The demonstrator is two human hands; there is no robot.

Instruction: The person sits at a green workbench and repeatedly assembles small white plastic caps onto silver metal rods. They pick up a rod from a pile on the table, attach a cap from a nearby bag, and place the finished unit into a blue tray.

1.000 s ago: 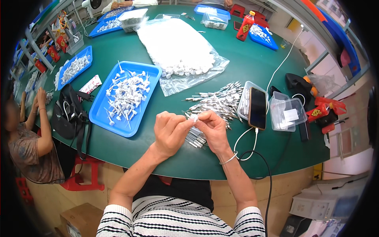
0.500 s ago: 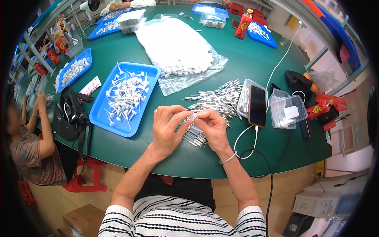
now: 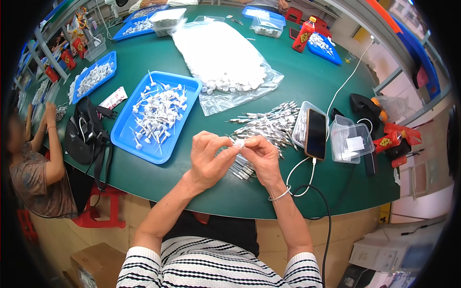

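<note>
My left hand (image 3: 207, 161) pinches a small white plastic piece (image 3: 238, 143) between thumb and fingertips. From the other side my right hand (image 3: 264, 161) closes its thumb and forefinger on the same piece. The fingers partly cover it, so its exact shape is hard to make out. Just beyond and beneath the hands lies a heap of thin silvery rods (image 3: 266, 122). Left of them, a blue tray (image 3: 162, 154) carries many white-headed pieces with thin stems. An open clear plastic bag (image 3: 218, 103) full of small white caps lies farther back.
Right of the rods are a clear box (image 3: 300, 126), a phone (image 3: 315, 134) with a white cable, and empty clear tubs (image 3: 353, 144). A black bag (image 3: 81, 137) sits at the left. Red bottle (image 3: 304, 34) stands far right. A co-worker (image 3: 41, 177) sits at left.
The view has shifted slightly. My hands remain together on the white piece; the left fingers are curled more tightly and both grips have turned a little.
</note>
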